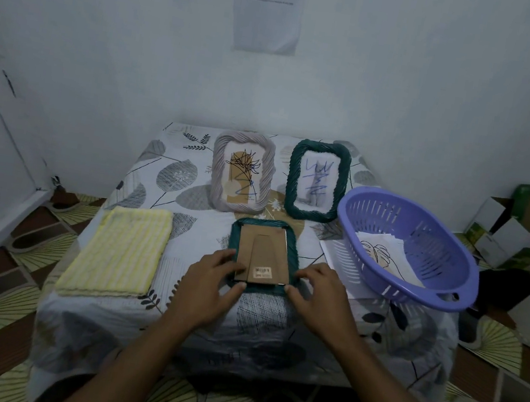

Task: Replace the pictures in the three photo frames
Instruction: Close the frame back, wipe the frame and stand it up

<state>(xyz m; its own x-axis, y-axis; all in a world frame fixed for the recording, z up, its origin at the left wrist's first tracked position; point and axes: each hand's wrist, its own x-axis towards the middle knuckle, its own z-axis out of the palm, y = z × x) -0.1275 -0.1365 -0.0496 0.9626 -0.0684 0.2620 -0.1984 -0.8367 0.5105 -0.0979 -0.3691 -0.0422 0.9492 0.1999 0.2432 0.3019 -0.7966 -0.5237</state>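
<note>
A dark green rope-edged frame (293, 256) lies face down near the table's front, its brown cardboard back (264, 252) with a folded stand facing up. My left hand (210, 282) touches the back's lower left edge, fingers on the frame. My right hand (321, 295) rests at the frame's lower right corner, fingertips on its rim. Behind it stand a grey rope-edged frame (247, 139) holding a tan plant drawing and a second green frame (322, 149) holding a picture with blue scribbles.
A purple slotted basket (424, 231) with loose pictures (386, 256) sits at the right, over a white sheet (332, 248). A folded yellow towel (119, 248) lies at the left. Cardboard boxes (523, 232) stand on the floor to the right.
</note>
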